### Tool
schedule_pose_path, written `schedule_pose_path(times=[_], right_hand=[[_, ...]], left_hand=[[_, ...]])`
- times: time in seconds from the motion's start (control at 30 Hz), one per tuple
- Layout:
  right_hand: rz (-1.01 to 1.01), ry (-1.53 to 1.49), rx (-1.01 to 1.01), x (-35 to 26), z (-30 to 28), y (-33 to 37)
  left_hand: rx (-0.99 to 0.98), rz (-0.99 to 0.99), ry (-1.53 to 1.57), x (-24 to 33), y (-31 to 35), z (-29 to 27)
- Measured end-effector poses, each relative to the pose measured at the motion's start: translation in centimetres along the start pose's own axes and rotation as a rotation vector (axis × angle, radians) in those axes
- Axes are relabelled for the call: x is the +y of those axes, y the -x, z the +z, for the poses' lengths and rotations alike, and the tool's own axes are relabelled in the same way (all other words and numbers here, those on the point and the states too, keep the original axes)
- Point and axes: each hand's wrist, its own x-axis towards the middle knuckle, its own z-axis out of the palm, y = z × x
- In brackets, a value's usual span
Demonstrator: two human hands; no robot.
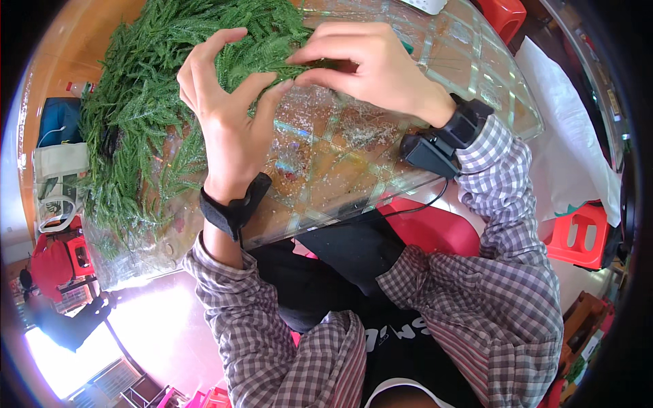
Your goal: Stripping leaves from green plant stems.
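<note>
My left hand (pixel 228 112) is over the front of a big heap of green artificial pine sprigs (pixel 146 109). Its thumb and one finger come together at the end of a thin green sprig (pixel 277 69), while its other fingers stretch upward. Close beside it, my right hand (pixel 371 64) pinches the same sprig between thumb and fingers, and its dark stem end runs under the palm. The fingertips of both hands nearly meet. Exactly where each fingertip presses is partly hidden by the needles. Black bands circle both wrists, the right one carrying a small black box (pixel 430 155).
A clear plastic sheet covers the table (pixel 326 166), with small clippings (pixel 367 132) scattered on it. Red stools (pixel 581 234) stand on the right, near a white sack (pixel 568 129). A blue bag (pixel 60 122) is beyond the left edge. A black cable (pixel 415 209) hangs from the right wrist.
</note>
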Motion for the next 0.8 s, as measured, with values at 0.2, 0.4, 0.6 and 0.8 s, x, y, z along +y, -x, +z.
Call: schedule_pose_path(times=[0.2, 0.4, 0.6, 0.8], right_hand=[[0.494, -0.579, -0.215, 0.0, -0.3, -0.4], [0.638, -0.921, -0.119, -0.2, 0.2, 0.1], [0.795, -0.927, 0.015, -0.9, 0.4, 0.0], [0.811, -0.949, -0.037, -1.0, 0.1, -0.2]], left_hand=[[0.053, 0.104, -0.121, -0.1, 0.1, -0.1], [0.159, 0.190, -0.228, -0.1, 0.0, 0.0], [0.151, 0.180, -0.280, 0.3, 0.0, 0.1], [0.187, 0.204, -0.268, 0.2, 0.2, 0.1]])
